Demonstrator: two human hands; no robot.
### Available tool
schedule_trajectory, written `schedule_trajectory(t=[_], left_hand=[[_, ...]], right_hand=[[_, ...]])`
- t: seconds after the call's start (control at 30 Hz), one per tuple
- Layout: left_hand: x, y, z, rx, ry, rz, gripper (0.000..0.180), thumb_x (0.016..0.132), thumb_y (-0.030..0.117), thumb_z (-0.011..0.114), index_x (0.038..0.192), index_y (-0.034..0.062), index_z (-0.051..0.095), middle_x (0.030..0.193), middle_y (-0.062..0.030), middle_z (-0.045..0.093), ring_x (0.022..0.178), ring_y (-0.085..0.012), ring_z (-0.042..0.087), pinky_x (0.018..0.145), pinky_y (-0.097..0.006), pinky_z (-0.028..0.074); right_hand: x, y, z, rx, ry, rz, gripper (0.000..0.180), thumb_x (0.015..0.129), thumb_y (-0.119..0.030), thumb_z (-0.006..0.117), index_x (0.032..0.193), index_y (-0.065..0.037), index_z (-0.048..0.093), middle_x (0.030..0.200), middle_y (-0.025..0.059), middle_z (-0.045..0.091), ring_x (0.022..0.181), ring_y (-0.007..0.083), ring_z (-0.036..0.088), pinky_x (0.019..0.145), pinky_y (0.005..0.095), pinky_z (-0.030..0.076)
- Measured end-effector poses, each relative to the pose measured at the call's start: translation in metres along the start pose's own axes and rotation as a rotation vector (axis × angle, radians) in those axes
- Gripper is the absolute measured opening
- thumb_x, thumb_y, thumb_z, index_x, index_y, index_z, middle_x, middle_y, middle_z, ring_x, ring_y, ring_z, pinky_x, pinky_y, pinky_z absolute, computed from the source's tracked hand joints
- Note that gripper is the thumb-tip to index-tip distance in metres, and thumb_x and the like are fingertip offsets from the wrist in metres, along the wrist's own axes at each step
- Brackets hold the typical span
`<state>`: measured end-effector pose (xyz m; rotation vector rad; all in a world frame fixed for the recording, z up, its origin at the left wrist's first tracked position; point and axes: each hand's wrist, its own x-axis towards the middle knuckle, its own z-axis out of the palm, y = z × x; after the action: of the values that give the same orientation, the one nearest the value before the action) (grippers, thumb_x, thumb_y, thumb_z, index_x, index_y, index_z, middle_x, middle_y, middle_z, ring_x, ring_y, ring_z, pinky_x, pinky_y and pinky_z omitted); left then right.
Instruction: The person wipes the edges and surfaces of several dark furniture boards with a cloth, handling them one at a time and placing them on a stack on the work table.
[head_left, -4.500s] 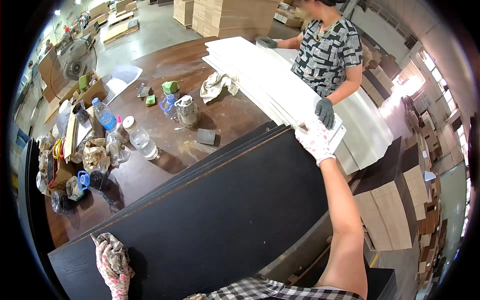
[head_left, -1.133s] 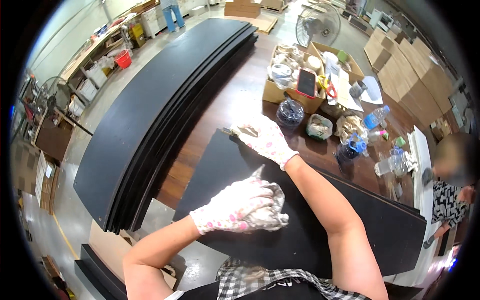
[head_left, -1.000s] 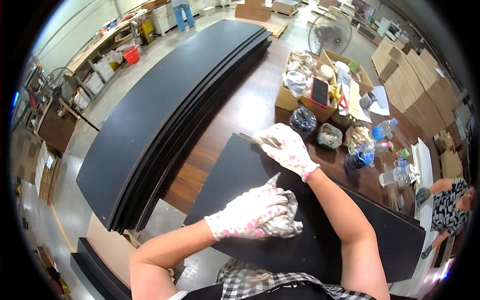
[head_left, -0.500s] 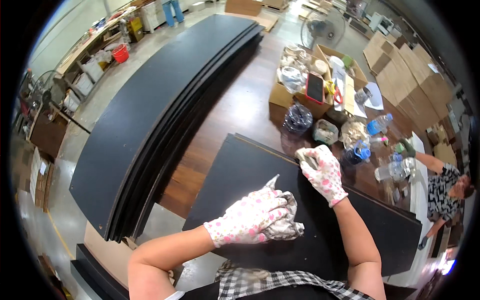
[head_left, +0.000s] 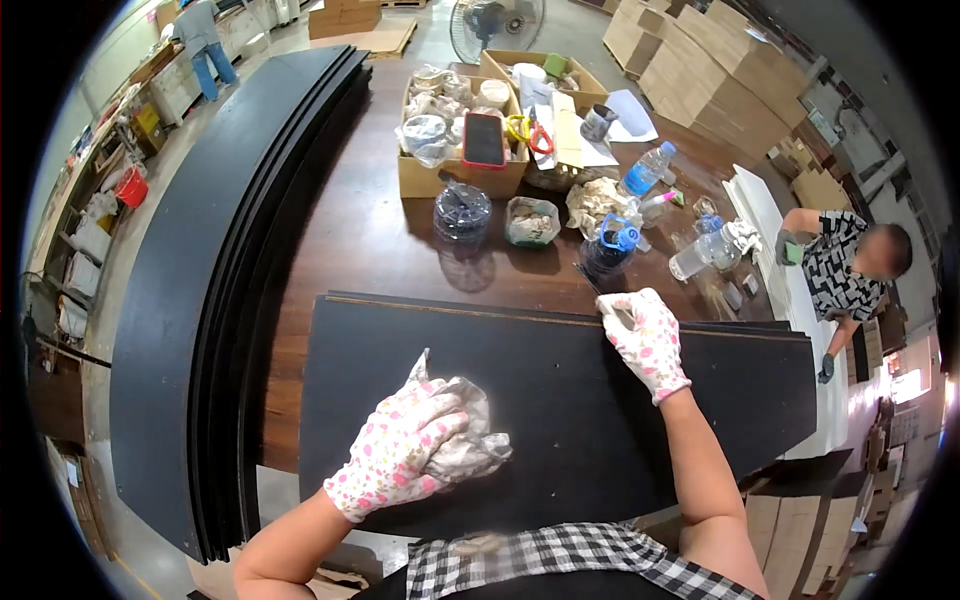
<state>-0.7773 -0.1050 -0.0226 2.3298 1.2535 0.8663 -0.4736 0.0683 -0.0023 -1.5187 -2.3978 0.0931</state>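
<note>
A flat black panel (head_left: 560, 420) lies in front of me, with the thin edge of another board showing along its far side. My left hand (head_left: 395, 450), in a white glove with pink spots, is closed around a crumpled greyish-white rag (head_left: 472, 435) over the panel's left part. Wearing a matching glove, my right hand (head_left: 648, 345) is at the panel's far edge, its thumb and fingertips pinched together there. The glove partly hides the edge under those fingertips.
Curved black panels (head_left: 225, 260) are stacked to the left. Beyond the panel stand a bottle with a blue cap (head_left: 608, 250), a small open tub (head_left: 532, 222), a dark clear-sided container (head_left: 462, 212) and a filled cardboard box (head_left: 430, 180). A co-worker (head_left: 845, 265) is at the right.
The view has turned, so the table and stack appear shifted left. My right hand has slid rightward along the panel's far edge. The left hand still holds the rag.
</note>
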Motion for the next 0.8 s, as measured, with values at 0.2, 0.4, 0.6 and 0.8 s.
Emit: schedule_trajectory(t=[0.2, 0.4, 0.6, 0.8], left_hand=[[0.0, -0.005, 0.01, 0.02, 0.031, 0.048, 0.065, 0.062, 0.024, 0.084, 0.123, 0.0096, 0.065, 0.128, -0.0143, 0.065, 0.125, -0.0385, 0.059, 0.106, -0.051, 0.046], [-0.001, 0.0, 0.008, 0.023, 0.03, -0.013, 0.065, 0.061, 0.026, 0.087, 0.12, 0.01, 0.066, 0.124, -0.0134, 0.066, 0.123, -0.0379, 0.061, 0.106, -0.052, 0.047], [0.04, 0.007, 0.02, 0.024, -0.114, -0.044, 0.076, 0.058, 0.024, 0.088, 0.128, 0.0106, 0.063, 0.134, -0.0157, 0.059, 0.133, -0.0432, 0.049, 0.113, -0.054, 0.04], [0.054, 0.017, 0.027, 0.055, -0.099, -0.043, 0.075, 0.061, 0.025, 0.088, 0.128, 0.0069, 0.062, 0.134, -0.0177, 0.058, 0.131, -0.046, 0.05, 0.112, -0.057, 0.039]], right_hand=[[0.018, -0.051, 0.046, 0.292, 0.031, -0.315, 0.022, 0.09, -0.031, 0.061, 0.105, -0.015, 0.065, 0.096, 0.0151, 0.058, 0.097, 0.0341, 0.059, 0.084, 0.0464, 0.049], [-0.034, 0.102, -0.024, -0.14, 0.051, 0.145, 0.02, 0.085, -0.026, 0.061, 0.085, -0.014, 0.077, 0.078, 0.0166, 0.066, 0.078, 0.0336, 0.063, 0.074, 0.047, 0.052], [-0.029, 0.043, -0.007, 0.006, 0.165, -0.257, 0.02, 0.086, -0.029, 0.067, 0.103, -0.018, 0.067, 0.082, 0.0087, 0.056, 0.085, 0.0301, 0.059, 0.076, 0.0428, 0.05], [-0.068, 0.193, -0.073, -0.356, 0.095, 0.158, 0.022, 0.089, -0.028, 0.06, 0.083, -0.016, 0.077, 0.078, 0.0132, 0.068, 0.084, 0.0327, 0.065, 0.076, 0.0451, 0.054]])
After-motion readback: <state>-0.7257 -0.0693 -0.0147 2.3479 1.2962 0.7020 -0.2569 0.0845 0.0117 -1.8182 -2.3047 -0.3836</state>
